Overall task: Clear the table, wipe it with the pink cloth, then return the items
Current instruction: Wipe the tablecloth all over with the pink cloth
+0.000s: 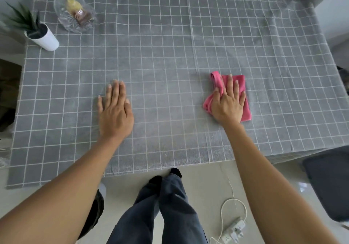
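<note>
A table under a grey cloth with a white grid (170, 45) fills the view. The pink cloth (245, 109) lies folded on its right half, and my right hand (227, 102) presses flat on it with the fingers spread and the thumb hooked into a fold. My left hand (115, 109) rests palm down on the bare tablecloth left of centre, fingers together, holding nothing. At the far left corner stand a clear glass dish (75, 11) with yellow and brown items in it and a white pot with a spiky green plant (44, 38).
Below the table's near edge are my legs in dark trousers (160, 209) on a pale floor. A white power strip with its cord (234, 228) lies on the floor at the right, beside a dark cushion or seat (328, 183). Dark objects sit past the table's left edge.
</note>
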`<state>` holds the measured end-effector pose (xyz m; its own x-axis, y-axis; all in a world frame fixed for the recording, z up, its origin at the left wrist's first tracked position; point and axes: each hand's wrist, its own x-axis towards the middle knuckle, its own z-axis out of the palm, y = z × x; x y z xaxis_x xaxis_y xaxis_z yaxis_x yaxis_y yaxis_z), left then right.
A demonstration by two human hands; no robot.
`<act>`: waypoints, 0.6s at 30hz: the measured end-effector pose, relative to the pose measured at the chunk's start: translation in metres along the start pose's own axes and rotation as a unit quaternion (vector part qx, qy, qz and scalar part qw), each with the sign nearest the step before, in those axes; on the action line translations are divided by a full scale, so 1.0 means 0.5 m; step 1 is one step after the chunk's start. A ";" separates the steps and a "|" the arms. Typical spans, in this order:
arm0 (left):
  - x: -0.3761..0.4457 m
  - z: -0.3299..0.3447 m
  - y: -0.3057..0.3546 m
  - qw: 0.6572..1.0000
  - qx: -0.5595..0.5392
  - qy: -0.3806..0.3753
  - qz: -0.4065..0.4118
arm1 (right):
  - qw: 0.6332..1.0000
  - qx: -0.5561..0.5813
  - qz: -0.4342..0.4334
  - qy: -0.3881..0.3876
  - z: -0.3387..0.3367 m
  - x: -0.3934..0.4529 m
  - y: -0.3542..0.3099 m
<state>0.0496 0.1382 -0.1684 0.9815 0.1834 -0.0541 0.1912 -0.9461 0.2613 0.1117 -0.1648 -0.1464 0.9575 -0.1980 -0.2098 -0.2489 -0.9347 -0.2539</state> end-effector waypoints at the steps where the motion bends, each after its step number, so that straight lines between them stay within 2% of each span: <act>1: 0.000 0.000 0.000 1.000 0.000 0.001 0.000 | 1.000 0.004 0.014 -0.003 0.003 -0.001 -0.010; 4: 0.002 0.001 0.001 1.000 -0.003 0.003 0.002 | 1.000 0.006 0.014 -0.014 0.021 -0.023 -0.066; 9: 0.001 -0.001 0.001 1.000 -0.002 0.007 0.000 | 0.979 0.007 -0.196 -0.055 0.088 -0.143 -0.201; 11: 0.001 -0.002 0.002 1.000 0.000 0.006 0.003 | 0.972 0.012 -0.230 -0.047 0.095 -0.156 -0.204; 14: 0.001 -0.002 0.000 1.000 -0.001 0.003 0.005 | 0.975 0.003 -0.222 -0.027 0.075 -0.115 -0.151; 18: 0.001 0.000 -0.002 1.000 -0.010 0.002 0.009 | 0.996 0.003 -0.091 0.000 0.020 -0.045 -0.042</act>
<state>0.0498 0.1393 -0.1686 0.9849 0.1674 -0.0444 0.1731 -0.9438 0.2817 0.0937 -0.1380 -0.1457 0.9867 -0.0259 -0.1605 -0.0729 -0.9531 -0.2937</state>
